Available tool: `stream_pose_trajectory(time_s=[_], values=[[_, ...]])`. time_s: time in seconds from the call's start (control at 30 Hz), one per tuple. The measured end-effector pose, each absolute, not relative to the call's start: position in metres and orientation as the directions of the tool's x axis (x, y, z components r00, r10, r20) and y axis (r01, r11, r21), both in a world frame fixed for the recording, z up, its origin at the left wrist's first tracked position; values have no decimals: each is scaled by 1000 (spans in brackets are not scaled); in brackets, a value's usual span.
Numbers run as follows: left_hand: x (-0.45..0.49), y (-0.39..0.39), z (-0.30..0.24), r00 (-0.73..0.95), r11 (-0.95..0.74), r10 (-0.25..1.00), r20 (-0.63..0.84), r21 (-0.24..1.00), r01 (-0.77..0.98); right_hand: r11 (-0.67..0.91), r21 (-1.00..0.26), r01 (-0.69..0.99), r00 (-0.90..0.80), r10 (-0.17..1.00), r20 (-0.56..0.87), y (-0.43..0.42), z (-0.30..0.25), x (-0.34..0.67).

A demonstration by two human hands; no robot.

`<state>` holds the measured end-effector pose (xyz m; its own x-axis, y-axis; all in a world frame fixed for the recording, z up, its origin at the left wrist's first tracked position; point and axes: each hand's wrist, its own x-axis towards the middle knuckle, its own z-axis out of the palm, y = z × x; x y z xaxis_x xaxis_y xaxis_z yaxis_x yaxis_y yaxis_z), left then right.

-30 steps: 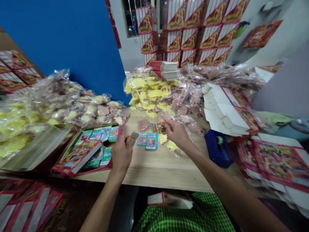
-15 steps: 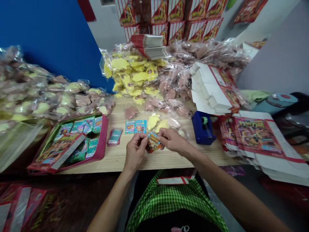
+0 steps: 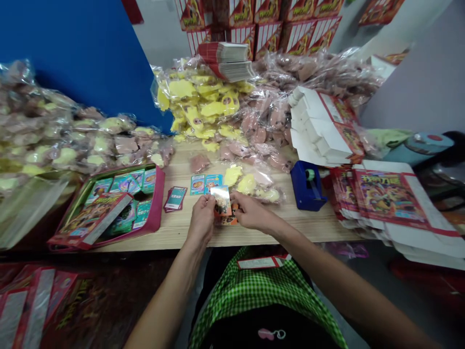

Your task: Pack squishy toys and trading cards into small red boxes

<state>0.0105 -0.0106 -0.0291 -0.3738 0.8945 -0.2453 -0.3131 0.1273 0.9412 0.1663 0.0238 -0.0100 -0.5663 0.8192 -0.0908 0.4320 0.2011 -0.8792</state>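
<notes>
Lifted, tipped up since before: card | left hand fingers pinch its left edge | right hand fingers pinch right edge | over desk

Glare washes out the print on the top card; the lower card is mostly hidden behind the right hand. At nine o'clock the bags blur and run off the edge.
</notes>
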Motion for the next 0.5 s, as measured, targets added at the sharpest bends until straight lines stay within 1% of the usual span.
stream_pose_trajectory(time_s=[0.17,0.33,0.4,0.5], values=[[-20,-16,-23,-483,75,834,-267,922,-381,151,-848,508,-477,869,-132,27,-5,174],[-51,-31,-11,-583,31,767,-268,923,-384,117,-869,482,-478,866,-149,26,5,176],[-53,-38,-7,-598,18,759,-255,928,-373,130,-878,460,-503,854,-137,24,9,175],[-51,-48,-3,-575,14,793,-201,950,-312,179,-868,463,-512,854,-97,25,16,175]])
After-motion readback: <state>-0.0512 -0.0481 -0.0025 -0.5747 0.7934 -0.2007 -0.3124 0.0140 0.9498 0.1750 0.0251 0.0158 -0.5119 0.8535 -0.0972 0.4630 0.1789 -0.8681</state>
